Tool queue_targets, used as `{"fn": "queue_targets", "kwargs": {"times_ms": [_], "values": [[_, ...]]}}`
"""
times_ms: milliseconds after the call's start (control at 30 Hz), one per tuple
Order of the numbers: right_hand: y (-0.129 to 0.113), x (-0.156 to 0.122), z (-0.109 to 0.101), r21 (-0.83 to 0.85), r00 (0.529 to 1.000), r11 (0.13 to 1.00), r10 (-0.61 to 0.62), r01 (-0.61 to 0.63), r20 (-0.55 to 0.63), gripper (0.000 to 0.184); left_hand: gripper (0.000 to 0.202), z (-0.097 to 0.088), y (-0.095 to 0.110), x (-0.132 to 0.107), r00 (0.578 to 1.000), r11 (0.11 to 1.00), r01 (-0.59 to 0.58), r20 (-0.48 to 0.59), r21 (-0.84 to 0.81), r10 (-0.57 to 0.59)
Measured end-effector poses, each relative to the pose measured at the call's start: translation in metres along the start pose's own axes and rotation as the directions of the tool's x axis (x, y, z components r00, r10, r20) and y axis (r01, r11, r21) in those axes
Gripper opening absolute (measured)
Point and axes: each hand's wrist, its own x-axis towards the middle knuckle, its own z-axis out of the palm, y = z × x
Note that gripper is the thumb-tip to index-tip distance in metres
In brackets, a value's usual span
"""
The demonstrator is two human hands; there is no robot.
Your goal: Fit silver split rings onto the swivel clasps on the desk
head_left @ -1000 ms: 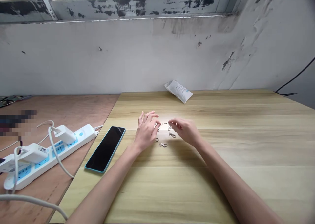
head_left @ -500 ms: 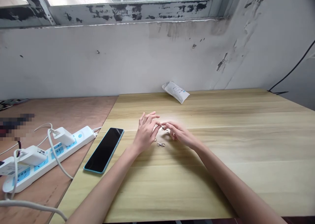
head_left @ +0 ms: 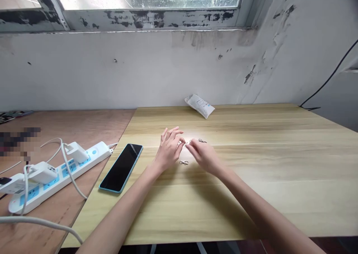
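My left hand (head_left: 170, 149) is over the wooden table, thumb and index finger pinched together and the other fingers raised. A small shiny metal piece (head_left: 185, 144) shows at its fingertips; its exact kind is too small to tell. Close on the right, my right hand (head_left: 203, 156) pinches at the same spot, its fingers curled and partly hidden. Below the hands a silver lobster clasp (head_left: 184, 162) lies flat on the table. Another metal clasp (head_left: 202, 140) lies just beyond my right knuckles.
A black-screened phone (head_left: 121, 168) with a blue edge lies left of my arm. Farther left, a white power strip (head_left: 60, 177) holds plugged chargers and loose cables on a brown board. A white plastic packet (head_left: 200, 105) rests near the wall (head_left: 156, 71).
My right hand has turned and curled its fingers into a tighter pinch, uncovering the clasp beyond it. My left hand keeps nearly the same pose. The view has shifted slightly.
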Motion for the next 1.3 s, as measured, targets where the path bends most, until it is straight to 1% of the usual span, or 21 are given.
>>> {"fn": "queue_targets", "kwargs": {"times_ms": [33, 67, 100, 167, 233, 333, 400, 467, 533, 600, 667, 767, 833, 867, 967, 1067, 1167, 1300], "values": [[-0.002, -0.003, 0.004, -0.181, 0.996, 0.981, -0.083, 0.076, -0.029, 0.035, 0.017, 0.000, -0.003, -0.001, 1.000, 1.000, 0.017, 0.021, -0.012, -0.016], [-0.002, -0.005, 0.007, -0.311, 0.988, 0.940, -0.152, 0.138, -0.022, 0.032, 0.017, 0.000, -0.007, -0.001, 0.999, 1.000, 0.020, 0.049, -0.018, -0.019], [-0.002, -0.008, 0.010, -0.395, 0.980, 0.901, -0.197, 0.181, -0.001, 0.031, 0.017, 0.000, -0.011, -0.003, 0.997, 1.000, 0.006, 0.083, -0.021, -0.004], [0.002, -0.012, 0.015, -0.485, 0.973, 0.849, -0.231, 0.211, 0.018, 0.031, 0.015, -0.002, -0.019, -0.006, 0.988, 0.999, -0.045, 0.148, -0.020, 0.047], [0.007, -0.016, 0.018, -0.555, 0.970, 0.802, -0.241, 0.219, 0.034, 0.031, 0.013, -0.004, -0.023, -0.011, 0.982, 0.996, -0.092, 0.165, 0.021, 0.087], [0.012, -0.020, 0.020, -0.652, 0.960, 0.713, -0.264, 0.258, 0.092, 0.030, 0.016, -0.006, -0.024, -0.019, 0.977, 0.983, -0.167, 0.150, 0.081, 0.154], [0.012, -0.023, 0.020, -0.684, 0.957, 0.678, -0.266, 0.269, 0.113, 0.030, 0.020, -0.007, -0.024, -0.024, 0.969, 0.970, -0.217, 0.144, 0.110, 0.200], [0.011, -0.025, 0.021, -0.687, 0.959, 0.677, -0.259, 0.263, 0.112, 0.030, 0.022, -0.009, -0.025, -0.029, 0.958, 0.957, -0.259, 0.159, 0.132, 0.237], [0.007, -0.027, 0.022, -0.665, 0.954, 0.691, -0.272, 0.283, 0.124, 0.028, 0.023, -0.011, -0.026, -0.035, 0.953, 0.953, -0.273, 0.175, 0.135, 0.248], [0.004, -0.029, 0.022, -0.625, 0.935, 0.700, -0.314, 0.345, 0.164, 0.025, 0.022, -0.013, -0.026, -0.041, 0.963, 0.963, -0.236, 0.162, 0.130, 0.214], [0.001, -0.032, 0.021, -0.574, 0.907, 0.704, -0.359, 0.419, 0.222, 0.026, 0.024, -0.015, -0.024, -0.046, 0.971, 0.970, -0.203, 0.153, 0.133, 0.182], [0.000, -0.042, 0.017, -0.497, 0.882, 0.729, -0.377, 0.471, 0.282, 0.029, 0.031, -0.018, -0.019, -0.052, 0.953, 0.965, -0.240, 0.213, 0.102, 0.215], [0.002, -0.053, 0.012, -0.455, 0.879, 0.755, -0.366, 0.473, 0.307, 0.035, 0.036, -0.021, -0.017, -0.057, 0.936, 0.964, -0.258, 0.263, 0.058, 0.234], [0.003, -0.060, 0.008, -0.442, 0.879, 0.765, -0.352, 0.468, 0.321, 0.039, 0.038, -0.023, -0.017, -0.059, 0.933, 0.968, -0.249, 0.279, 0.041, 0.228], [0.007, -0.080, -0.005, -0.418, 0.890, 0.805, -0.275, 0.420, 0.364, 0.051, 0.039, -0.032, -0.024, -0.066, 0.936, 0.976, -0.215, 0.290, 0.027, 0.198], [0.012, -0.097, -0.018, -0.378, 0.880, 0.836, -0.229, 0.397, 0.416, 0.057, 0.036, -0.038, -0.031, -0.068, 0.942, 0.978, -0.195, 0.292, 0.071, 0.167], [0.017, -0.106, -0.026, -0.347, 0.890, 0.862, -0.220, 0.369, 0.399, 0.060, 0.040, -0.031, -0.028, -0.061, 0.945, 0.982, -0.167, 0.299, 0.093, 0.132], [0.021, -0.107, -0.027, -0.333, 0.902, 0.877, -0.212, 0.345, 0.376, 0.064, 0.045, -0.014, -0.011, -0.046, 0.906, 0.982, -0.188, 0.389, 0.020, 0.166]]}}
